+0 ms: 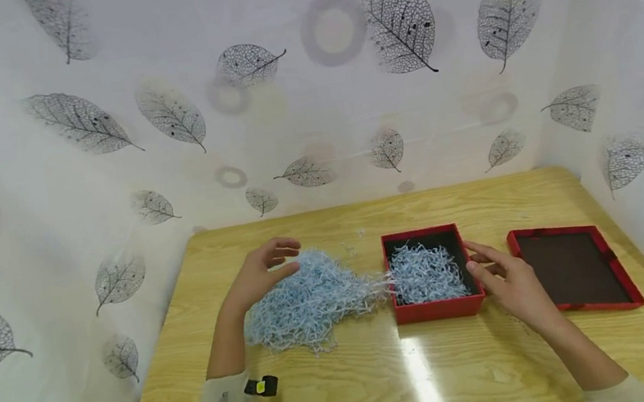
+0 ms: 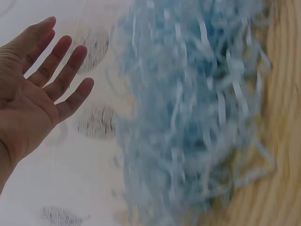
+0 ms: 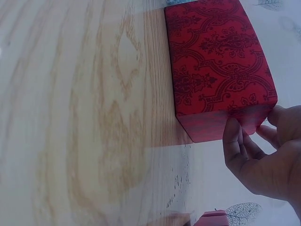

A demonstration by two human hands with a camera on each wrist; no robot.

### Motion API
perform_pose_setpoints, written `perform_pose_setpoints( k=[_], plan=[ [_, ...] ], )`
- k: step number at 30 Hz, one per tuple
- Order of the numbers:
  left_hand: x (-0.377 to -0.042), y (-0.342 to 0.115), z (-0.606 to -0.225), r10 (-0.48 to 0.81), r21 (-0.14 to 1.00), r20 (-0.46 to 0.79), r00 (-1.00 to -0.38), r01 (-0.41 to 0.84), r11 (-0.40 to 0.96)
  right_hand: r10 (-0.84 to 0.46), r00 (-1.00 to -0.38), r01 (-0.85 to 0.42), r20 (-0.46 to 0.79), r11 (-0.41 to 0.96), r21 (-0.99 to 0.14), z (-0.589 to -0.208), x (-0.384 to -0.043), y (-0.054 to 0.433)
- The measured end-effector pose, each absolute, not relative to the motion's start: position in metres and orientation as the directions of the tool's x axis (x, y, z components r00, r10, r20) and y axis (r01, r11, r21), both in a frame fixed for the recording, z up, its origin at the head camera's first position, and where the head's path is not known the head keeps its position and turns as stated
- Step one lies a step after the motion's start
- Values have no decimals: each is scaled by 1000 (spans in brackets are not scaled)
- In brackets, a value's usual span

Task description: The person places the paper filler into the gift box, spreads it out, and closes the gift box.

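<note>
A loose heap of pale blue shredded paper (image 1: 316,297) lies on the table. My left hand (image 1: 270,269) hovers at its upper left with fingers spread and slightly bent; in the left wrist view the left hand (image 2: 47,80) has a bare palm beside the blurred shreds (image 2: 183,108). To the right stands a red patterned box (image 1: 439,310), lidless, dark inside and partly filled with more shreds (image 1: 428,272). My right hand (image 1: 510,281) holds the box's right wall, thumb near the rim and fingers against the outer side, as the right wrist view of the red box (image 3: 221,56) shows.
The red box lid (image 1: 571,266) lies at the right, dark inside facing up. A few stray shreds (image 1: 349,248) lie behind the heap, and a strand of shreds (image 1: 378,282) reaches the box. Leaf-printed sheeting (image 1: 340,110) surrounds the wooden table (image 1: 335,396).
</note>
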State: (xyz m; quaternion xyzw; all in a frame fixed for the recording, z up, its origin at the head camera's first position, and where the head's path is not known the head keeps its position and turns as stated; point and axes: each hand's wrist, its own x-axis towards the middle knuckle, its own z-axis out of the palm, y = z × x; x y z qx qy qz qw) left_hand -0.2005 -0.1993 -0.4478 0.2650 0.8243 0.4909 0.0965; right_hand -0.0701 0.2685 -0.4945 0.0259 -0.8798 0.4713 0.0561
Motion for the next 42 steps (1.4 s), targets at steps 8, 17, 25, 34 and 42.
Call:
perform_pose_setpoints(
  k=[8,17,25,34,42],
  plan=[
    [-196,-261,-469,306,847,35,-951,191,497,16,-991,-100,131,562,-821,-494,-69,269],
    [-192,-282,-497,364,860,-71,-928,128,494,11,-990,-113,143,560,-820,-494,-69,268],
    [-197,-272,-517,342,732,-70,-937,185,656,20,-992,-90,121,554,-827,-496,-69,269],
    [-196,-268,-503,301,753,-21,-953,183,632,20,-991,-97,130,557,-825,-496,-68,267],
    [-198,-268,-460,303,765,101,-948,269,586,17,-991,-102,135,565,-818,-496,-70,268]
  ],
)
